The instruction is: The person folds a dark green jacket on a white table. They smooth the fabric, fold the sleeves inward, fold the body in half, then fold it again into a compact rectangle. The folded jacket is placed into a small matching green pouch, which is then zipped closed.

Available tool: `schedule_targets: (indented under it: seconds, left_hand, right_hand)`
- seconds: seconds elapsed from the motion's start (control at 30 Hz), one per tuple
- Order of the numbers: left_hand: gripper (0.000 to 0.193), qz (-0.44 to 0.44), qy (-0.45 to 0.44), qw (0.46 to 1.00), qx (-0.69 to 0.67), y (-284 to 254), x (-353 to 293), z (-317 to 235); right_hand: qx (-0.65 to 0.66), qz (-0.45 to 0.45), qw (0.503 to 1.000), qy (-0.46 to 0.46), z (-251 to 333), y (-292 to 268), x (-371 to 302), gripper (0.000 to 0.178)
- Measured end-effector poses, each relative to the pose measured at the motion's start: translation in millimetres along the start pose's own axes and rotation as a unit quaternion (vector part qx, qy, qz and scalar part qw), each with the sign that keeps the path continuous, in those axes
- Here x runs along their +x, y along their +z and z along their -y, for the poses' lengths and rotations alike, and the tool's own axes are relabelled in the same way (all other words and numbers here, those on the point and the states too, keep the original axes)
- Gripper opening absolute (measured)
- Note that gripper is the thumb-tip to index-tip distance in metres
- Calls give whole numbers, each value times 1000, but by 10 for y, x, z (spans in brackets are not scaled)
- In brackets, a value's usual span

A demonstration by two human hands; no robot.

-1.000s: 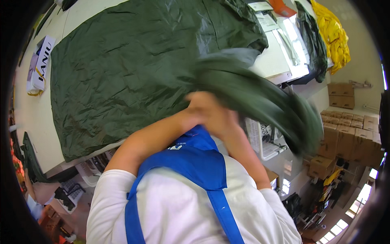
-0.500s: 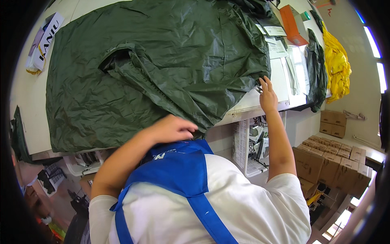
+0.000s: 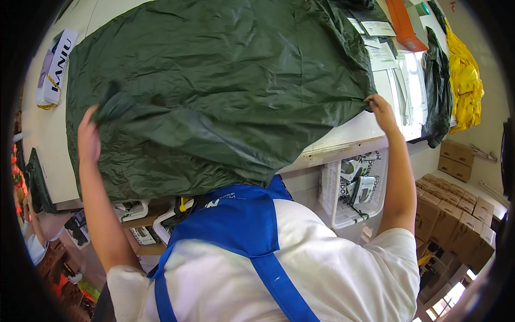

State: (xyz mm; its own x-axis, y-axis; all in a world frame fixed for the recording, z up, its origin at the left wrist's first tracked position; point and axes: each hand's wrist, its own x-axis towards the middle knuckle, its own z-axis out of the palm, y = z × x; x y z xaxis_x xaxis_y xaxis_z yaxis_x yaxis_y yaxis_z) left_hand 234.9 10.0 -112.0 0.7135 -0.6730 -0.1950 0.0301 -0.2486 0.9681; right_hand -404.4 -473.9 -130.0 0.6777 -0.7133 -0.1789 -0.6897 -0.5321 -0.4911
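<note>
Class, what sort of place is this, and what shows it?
Probably a workshop for making or packing fabric goods: dark green fabric spread over a white worktable, a white basket of packets below, and stacked cardboard boxes at right.

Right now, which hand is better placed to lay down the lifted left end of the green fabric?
Left hand, probably: it's at that end of the green fabric. The right hand is far over, pinching the fabric's right edge near the papers.

We see garment point(image 3: 230, 64), upper centre, dark green; our apron point(image 3: 230, 222) blue, shirt point(image 3: 332, 263) white; cloth point(image 3: 465, 80), upper right, yellow.
</note>
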Motion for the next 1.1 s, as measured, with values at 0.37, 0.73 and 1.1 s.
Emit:
schedule_targets:
  seconds: [0.37, 0.73, 1.1]
  left_hand:
    - [24, -154, -33, 935, 318, -131, -1766, 748]
    - [30, -177, -62, 980, 60, -326, -2006, 739]
    - [26, 65, 122, 786, 602, 378, -1561, 194]
  right_hand:
    - [-218, -146, 961, 88, 546, 370, 192, 15]
    - [-101, 129, 966, -199, 2626, 1923, -1019, 66]
    - [-182, 109, 942, -261, 2533, 2018, -1106, 68]
